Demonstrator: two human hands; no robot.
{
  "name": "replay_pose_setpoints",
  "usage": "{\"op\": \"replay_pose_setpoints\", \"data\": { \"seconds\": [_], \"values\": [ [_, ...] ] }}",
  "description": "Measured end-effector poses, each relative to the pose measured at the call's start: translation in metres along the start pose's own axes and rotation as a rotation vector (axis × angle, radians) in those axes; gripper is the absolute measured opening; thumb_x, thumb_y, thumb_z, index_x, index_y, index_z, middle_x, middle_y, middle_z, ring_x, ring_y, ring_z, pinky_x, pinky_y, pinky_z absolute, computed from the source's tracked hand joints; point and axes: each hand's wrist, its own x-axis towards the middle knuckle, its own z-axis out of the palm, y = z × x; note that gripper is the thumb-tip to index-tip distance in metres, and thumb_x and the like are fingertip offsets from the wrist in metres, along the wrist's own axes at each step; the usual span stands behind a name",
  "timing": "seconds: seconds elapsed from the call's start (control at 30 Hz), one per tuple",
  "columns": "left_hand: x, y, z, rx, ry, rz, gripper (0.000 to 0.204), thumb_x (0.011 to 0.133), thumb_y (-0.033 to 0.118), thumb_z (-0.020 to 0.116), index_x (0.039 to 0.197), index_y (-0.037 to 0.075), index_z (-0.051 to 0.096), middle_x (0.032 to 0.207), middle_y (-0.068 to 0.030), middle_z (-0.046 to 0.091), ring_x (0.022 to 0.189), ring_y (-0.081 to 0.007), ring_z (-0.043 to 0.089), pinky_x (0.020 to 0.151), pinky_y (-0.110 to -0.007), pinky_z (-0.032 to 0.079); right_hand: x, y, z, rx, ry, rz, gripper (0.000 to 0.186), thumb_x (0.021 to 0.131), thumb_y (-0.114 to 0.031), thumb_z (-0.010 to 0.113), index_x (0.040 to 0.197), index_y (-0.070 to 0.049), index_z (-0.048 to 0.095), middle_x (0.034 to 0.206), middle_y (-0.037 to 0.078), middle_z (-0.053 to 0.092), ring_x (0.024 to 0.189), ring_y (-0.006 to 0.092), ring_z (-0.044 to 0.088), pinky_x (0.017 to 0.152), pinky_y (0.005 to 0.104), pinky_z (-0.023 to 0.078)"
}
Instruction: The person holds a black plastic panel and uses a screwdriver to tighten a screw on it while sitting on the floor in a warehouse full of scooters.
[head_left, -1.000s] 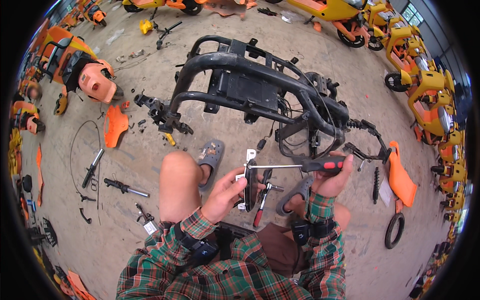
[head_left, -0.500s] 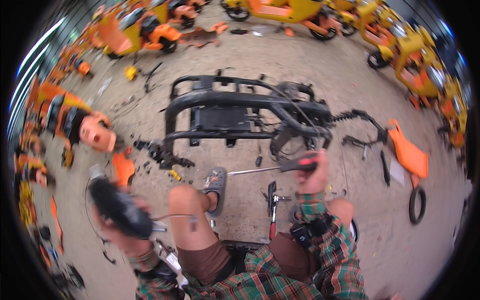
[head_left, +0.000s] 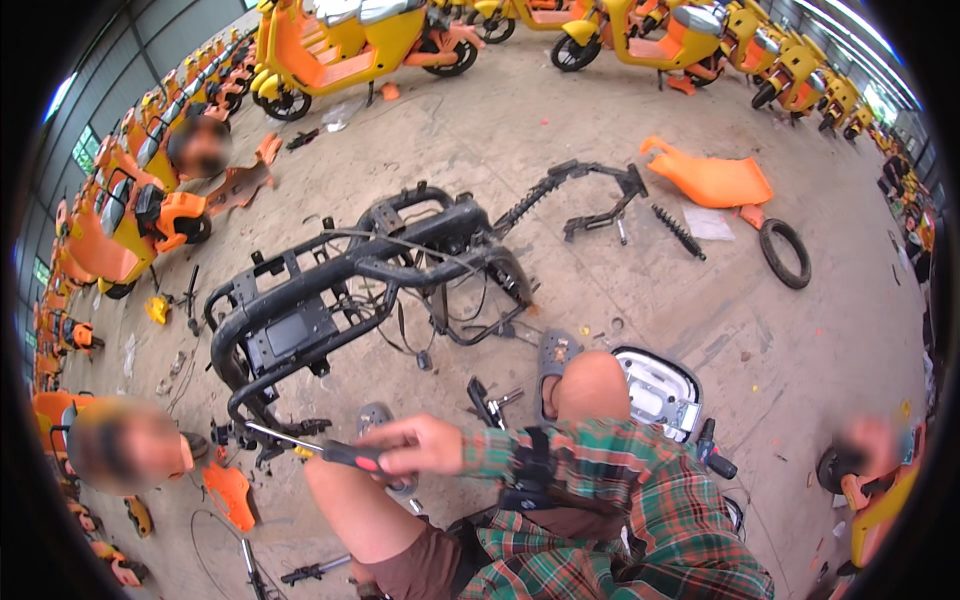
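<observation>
My right hand [head_left: 418,446] is closed around the dark handle of a screwdriver [head_left: 358,457] with a red patch on it. Its long metal shaft points to the left, over my bent left knee [head_left: 365,515]. My left hand is out of view. Past the screwdriver, a bare black scooter frame [head_left: 340,295] with tubes and loose cables lies on the concrete floor. A ratchet wrench [head_left: 505,400] and a black part [head_left: 478,398] rest on the floor between my feet, partly behind my right sleeve.
Near my right knee are a white-grey tray-like panel [head_left: 655,385] and a power tool [head_left: 715,452]. Farther right lie a shock absorber [head_left: 680,232], a tyre [head_left: 785,253] and an orange body panel [head_left: 712,176]. Yellow-orange scooters [head_left: 365,45] stand along the back and left.
My view has swung to the right. The screwdriver in my right hand has come left across my body. My left hand, which held a dark rounded object, has left the view.
</observation>
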Motion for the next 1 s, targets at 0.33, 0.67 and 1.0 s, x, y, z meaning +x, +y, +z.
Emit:
{"op": "replay_pose_setpoints", "data": {
  "seconds": [0.33,0.67,1.0],
  "values": [
    [-0.027,0.024,-0.007,-0.088,-0.015,-0.008,0.026,0.088,0.020,0.063,0.094,-0.004,0.065,0.081,-0.0109,0.068,0.072,-0.0185,0.063,0.066,-0.032,0.051,-0.257,-0.014,-0.037,0.327,0.644,-0.138,0.049,0.074,-0.007,0.060,0.119,0.006,0.045,0.101,0.021,0.060,0.089,0.0404,0.065,0.073,0.0470,0.055],
    [-0.028,0.027,-0.014,-0.126,-0.021,0.030,0.026,0.088,0.020,0.062,0.095,-0.005,0.065,0.082,-0.0123,0.068,0.073,-0.0195,0.064,0.066,-0.032,0.051,-0.411,0.251,-0.096,-0.409,1.510,0.637,0.013,0.074,-0.010,0.061,0.083,-0.001,0.067,0.059,0.009,0.063,0.052,0.0200,0.061,0.048,0.0334,0.047],
    [-0.008,0.041,-0.022,-0.061,-0.002,0.122,0.025,0.088,0.019,0.061,0.096,-0.005,0.065,0.083,-0.0137,0.068,0.074,-0.0204,0.064,0.067,-0.033,0.051,-0.363,0.377,-0.053,-0.770,1.261,1.201,0.029,0.077,-0.032,0.064,0.094,-0.008,0.066,0.084,0.013,0.065,0.081,0.0299,0.064,0.072,0.0411,0.050]
  ]
}}
